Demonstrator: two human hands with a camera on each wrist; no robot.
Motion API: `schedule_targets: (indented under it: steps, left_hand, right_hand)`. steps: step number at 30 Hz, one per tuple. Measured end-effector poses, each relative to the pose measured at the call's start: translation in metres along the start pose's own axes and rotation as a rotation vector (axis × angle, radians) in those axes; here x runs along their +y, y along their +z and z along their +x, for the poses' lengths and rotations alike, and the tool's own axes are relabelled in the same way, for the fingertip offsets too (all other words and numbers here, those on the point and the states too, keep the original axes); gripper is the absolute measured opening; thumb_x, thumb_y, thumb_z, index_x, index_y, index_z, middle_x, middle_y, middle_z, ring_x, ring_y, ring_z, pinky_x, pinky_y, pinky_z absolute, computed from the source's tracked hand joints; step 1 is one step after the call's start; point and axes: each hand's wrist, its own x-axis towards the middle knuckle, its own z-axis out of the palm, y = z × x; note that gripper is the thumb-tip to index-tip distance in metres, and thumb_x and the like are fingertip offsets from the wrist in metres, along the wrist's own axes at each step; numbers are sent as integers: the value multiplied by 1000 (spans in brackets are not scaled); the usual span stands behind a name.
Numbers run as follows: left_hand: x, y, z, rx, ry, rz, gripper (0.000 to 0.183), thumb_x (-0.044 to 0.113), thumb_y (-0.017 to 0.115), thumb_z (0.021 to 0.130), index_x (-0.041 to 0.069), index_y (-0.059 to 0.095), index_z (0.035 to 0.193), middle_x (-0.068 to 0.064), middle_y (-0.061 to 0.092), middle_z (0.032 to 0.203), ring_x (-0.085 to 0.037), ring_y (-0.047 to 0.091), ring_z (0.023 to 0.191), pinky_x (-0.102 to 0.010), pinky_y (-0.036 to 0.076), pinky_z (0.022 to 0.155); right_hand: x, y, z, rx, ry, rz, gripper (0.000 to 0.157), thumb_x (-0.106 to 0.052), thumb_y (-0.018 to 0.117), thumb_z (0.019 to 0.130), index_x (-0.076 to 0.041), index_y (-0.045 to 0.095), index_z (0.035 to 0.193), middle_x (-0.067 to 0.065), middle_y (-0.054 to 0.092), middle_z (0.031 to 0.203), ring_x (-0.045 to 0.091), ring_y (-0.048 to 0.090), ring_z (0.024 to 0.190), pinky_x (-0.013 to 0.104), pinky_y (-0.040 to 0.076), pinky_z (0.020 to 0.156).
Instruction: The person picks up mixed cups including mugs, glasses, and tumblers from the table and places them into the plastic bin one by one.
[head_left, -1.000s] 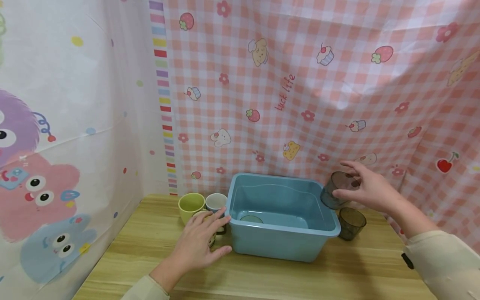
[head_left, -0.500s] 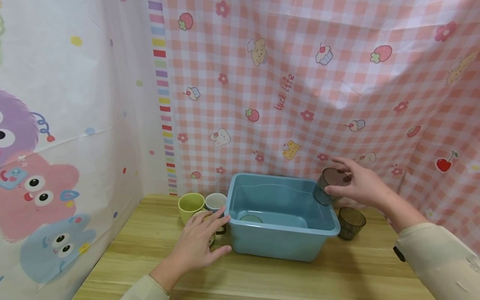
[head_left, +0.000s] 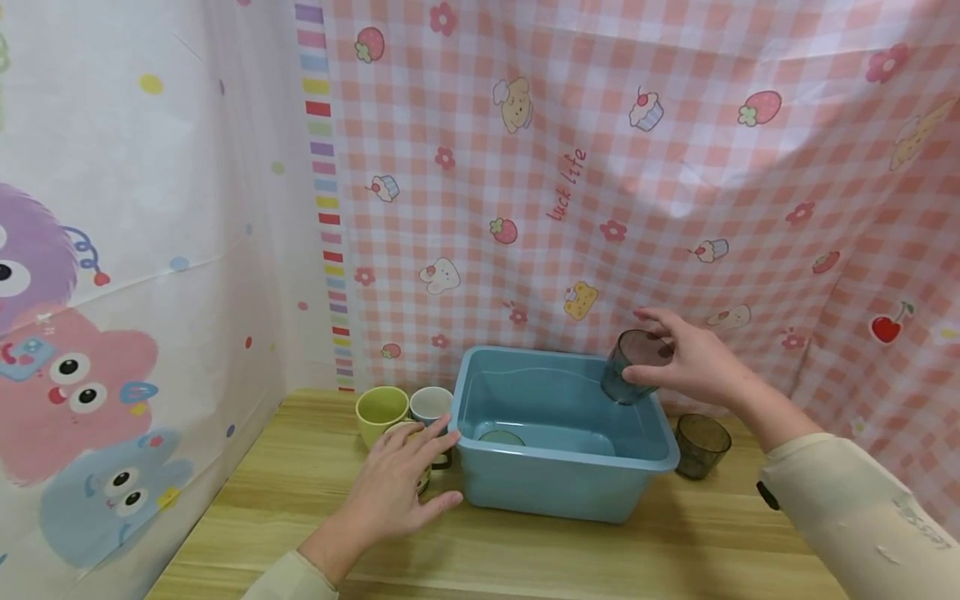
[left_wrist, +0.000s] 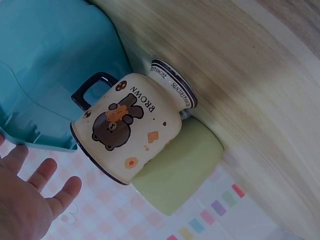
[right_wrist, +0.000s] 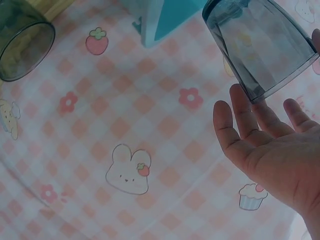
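Note:
My right hand (head_left: 697,362) pinches a clear grey drinking glass (head_left: 628,367) near its rim, thumb on the near side. The glass hangs over the right end of the blue plastic basin (head_left: 555,487), its lower part overlapping the inside wall in the head view. My left hand (head_left: 393,492) is spread at the basin's left end, fingertips right at the rim, holding nothing. Under it, mostly hidden in the head view, is a cream mug (left_wrist: 125,125) with a brown bear and black handle. A greenish round glass (head_left: 502,437) shows inside the basin.
A yellow-green cup (head_left: 381,410) and a white-lined cup (head_left: 432,403) stand left of the basin. Right of it is a dark tinted glass (head_left: 702,446). A pink checked curtain (head_left: 465,200) hangs behind the wooden table (head_left: 525,558).
My right hand has carried the grey glass leftward, from beyond the basin's right rim to above its inside. The left hand has stayed in place.

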Motion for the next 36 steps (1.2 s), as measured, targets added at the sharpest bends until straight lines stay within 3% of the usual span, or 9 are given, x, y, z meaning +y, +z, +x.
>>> schedule_targets:
  steps: [26,36]
  left_hand:
    - [1,-1,-1,-14,-2,-3,78,63,75,91,29,53,158,4,46,170,-36,56,140,-63,45,118]
    - [0,0,0,-5,-9,-22,79,61,78,90,29,54,157,3,47,169,-37,56,141,-65,44,118]
  right_hand:
    - [-10,35,20,49,18,105,100,-50,80,94,-19,24,170,26,48,162,48,58,137,62,56,103]
    - [-11,55,28,58,73,188,106,-54,81,92,-19,20,171,28,49,160,47,57,139,65,53,107]
